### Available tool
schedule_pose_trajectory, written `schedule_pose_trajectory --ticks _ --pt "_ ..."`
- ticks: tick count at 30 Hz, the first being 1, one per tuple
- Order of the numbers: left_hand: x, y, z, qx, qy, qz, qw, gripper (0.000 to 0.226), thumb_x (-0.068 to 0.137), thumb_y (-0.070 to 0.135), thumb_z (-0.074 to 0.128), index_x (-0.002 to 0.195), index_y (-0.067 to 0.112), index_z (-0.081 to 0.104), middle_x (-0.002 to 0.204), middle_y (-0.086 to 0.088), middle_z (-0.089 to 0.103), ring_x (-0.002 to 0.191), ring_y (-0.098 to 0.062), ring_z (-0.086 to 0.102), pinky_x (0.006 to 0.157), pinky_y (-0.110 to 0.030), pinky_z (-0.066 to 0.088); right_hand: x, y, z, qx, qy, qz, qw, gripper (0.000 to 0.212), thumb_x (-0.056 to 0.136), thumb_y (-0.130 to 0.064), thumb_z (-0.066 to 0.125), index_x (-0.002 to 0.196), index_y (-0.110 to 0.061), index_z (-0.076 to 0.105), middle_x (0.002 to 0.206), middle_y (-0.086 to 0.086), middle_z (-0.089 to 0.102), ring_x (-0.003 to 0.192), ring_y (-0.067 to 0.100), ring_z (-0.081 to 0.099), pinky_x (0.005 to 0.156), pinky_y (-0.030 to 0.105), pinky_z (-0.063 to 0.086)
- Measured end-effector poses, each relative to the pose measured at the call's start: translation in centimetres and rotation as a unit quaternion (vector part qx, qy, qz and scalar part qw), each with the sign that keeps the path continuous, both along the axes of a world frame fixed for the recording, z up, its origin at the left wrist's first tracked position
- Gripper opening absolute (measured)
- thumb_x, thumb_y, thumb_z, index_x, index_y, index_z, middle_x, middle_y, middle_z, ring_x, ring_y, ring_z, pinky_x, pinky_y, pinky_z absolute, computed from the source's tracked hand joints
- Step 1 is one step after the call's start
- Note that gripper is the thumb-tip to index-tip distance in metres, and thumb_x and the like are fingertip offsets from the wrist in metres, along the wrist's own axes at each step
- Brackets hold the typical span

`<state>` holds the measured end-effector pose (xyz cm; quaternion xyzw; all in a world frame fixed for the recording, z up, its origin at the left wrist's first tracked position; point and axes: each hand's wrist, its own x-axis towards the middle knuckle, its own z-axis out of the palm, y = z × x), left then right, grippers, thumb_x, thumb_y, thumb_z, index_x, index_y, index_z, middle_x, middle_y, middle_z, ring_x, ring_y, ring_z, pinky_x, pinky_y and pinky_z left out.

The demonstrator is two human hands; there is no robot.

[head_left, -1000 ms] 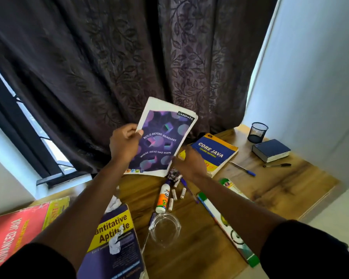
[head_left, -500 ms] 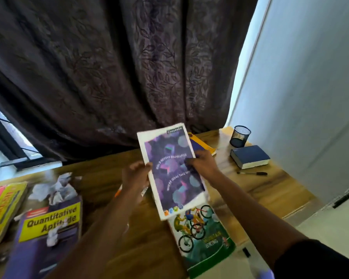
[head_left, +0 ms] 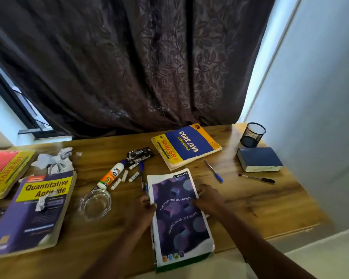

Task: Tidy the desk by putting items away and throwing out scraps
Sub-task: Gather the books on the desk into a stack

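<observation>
A purple classmate notebook (head_left: 179, 220) lies flat on a green-covered notebook (head_left: 181, 265) at the desk's front edge. My left hand (head_left: 144, 208) holds its left edge, thumb on the cover. My right hand (head_left: 209, 199) holds its right edge, fingers curled onto the cover. Crumpled white paper scraps (head_left: 54, 161) lie at the back left, and one scrap (head_left: 41, 203) sits on the Quantitative Aptitude book (head_left: 32, 214). A glue bottle (head_left: 111, 175), several small white chalk pieces (head_left: 127, 177) and a crumpled dark wrapper (head_left: 139, 155) lie mid-desk.
A Core Java book (head_left: 186, 146), a blue pen (head_left: 214, 171), a black pen (head_left: 257, 178), a dark blue book (head_left: 259, 159) and a mesh pen cup (head_left: 252, 134) lie to the right. A glass ashtray (head_left: 95, 204) and a red-and-yellow book (head_left: 6, 170) are to the left.
Both hands have lowered the purple notebook from mid-air onto the green notebook at the front edge. The camera has tilted down and now shows more of the desk.
</observation>
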<state>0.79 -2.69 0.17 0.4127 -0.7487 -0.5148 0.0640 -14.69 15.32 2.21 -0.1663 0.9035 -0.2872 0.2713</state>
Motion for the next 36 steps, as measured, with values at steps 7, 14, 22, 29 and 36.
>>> schedule_pose_trajectory --ticks 7,14,22,29,36 --pt "1.4 0.8 -0.6 -0.213 -0.059 -0.040 0.974 0.022 0.095 0.034 0.071 0.115 0.026 0.072 0.086 0.015 0.067 0.068 0.007 0.056 0.055 -0.009 0.033 -0.1 0.0 -1.1 -0.005 0.020 0.025 0.999 0.047 0.083 -0.031 0.078 0.124 -0.023 0.056 0.116 0.001 0.070 0.090 0.015 0.063 0.072 0.032 0.059" --pt "1.8 1.4 -1.3 -0.235 -0.103 -0.037 0.966 0.018 0.093 0.035 0.071 0.078 0.027 0.064 0.067 0.012 0.063 0.064 0.000 0.059 0.061 -0.024 0.050 0.4 -0.3 -1.2 0.043 0.070 0.051 0.995 0.047 0.077 -0.043 0.071 0.120 -0.025 0.063 0.112 0.002 0.073 0.099 0.025 0.071 0.082 0.041 0.061" --pt "2.5 0.9 -1.3 -0.223 -0.127 -0.021 0.966 0.011 0.095 0.033 0.068 0.086 0.026 0.071 0.073 0.013 0.065 0.065 0.000 0.059 0.052 -0.013 0.033 1.3 -1.1 -1.4 0.019 0.068 0.060 0.996 0.045 0.079 -0.039 0.076 0.120 -0.022 0.066 0.112 0.001 0.074 0.099 0.023 0.071 0.082 0.037 0.060" --pt "3.9 -1.5 -1.3 -0.220 -0.123 0.001 0.968 0.010 0.094 0.023 0.066 0.085 0.024 0.072 0.077 0.009 0.070 0.070 -0.004 0.063 0.056 -0.019 0.042 2.8 -4.0 -1.4 0.003 0.075 0.076 0.994 0.041 0.086 -0.038 0.074 0.121 -0.019 0.064 0.116 0.002 0.073 0.104 0.023 0.070 0.087 0.041 0.061" --pt "4.9 -3.5 -2.6 -0.238 -0.130 0.010 0.962 0.012 0.093 0.027 0.066 0.105 0.026 0.069 0.096 0.008 0.072 0.082 -0.007 0.067 0.069 -0.025 0.054 3.7 -6.7 -1.9 0.030 0.088 0.082 0.992 0.040 0.092 -0.036 0.072 0.124 -0.017 0.059 0.120 0.002 0.068 0.106 0.019 0.068 0.079 0.027 0.055"
